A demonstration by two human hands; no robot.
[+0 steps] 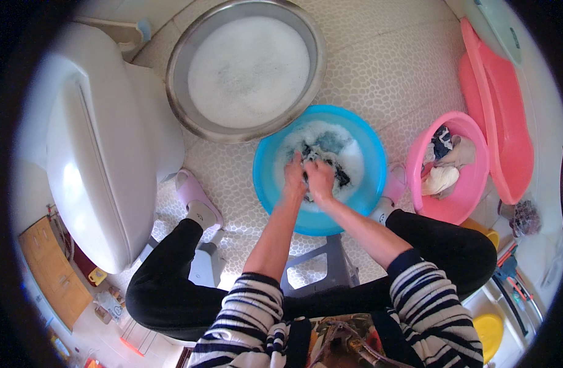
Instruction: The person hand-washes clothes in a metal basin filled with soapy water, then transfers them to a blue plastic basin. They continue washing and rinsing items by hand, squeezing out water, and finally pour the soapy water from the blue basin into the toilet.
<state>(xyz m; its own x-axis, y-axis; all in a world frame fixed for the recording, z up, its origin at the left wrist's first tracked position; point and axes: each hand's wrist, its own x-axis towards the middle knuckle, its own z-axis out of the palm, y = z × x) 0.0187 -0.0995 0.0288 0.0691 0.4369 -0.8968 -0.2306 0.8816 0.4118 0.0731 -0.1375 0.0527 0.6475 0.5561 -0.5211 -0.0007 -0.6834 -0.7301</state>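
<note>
A blue plastic basin (375,161) with sudsy water stands on the floor between my feet. Dark wet cloth (341,175) lies in the suds under and around my hands. My left hand (294,172) grips the cloth at the left, its fingertips partly hidden by foam. Close beside it, my right hand (319,177) is curled on the same cloth. Behind the blue basin, a large metal basin (320,69) holds foamy water. To the right stands a pink plastic basin (458,202) with several light and dark garments (441,179) in it.
A white toilet (111,152) stands at the left. A pink plastic baby bath (511,124) leans against the right wall. Below my arms is a grey plastic stool (329,271). Pebble-patterned tiles (378,69) cover the floor, and a yellow bowl (488,338) is at lower right.
</note>
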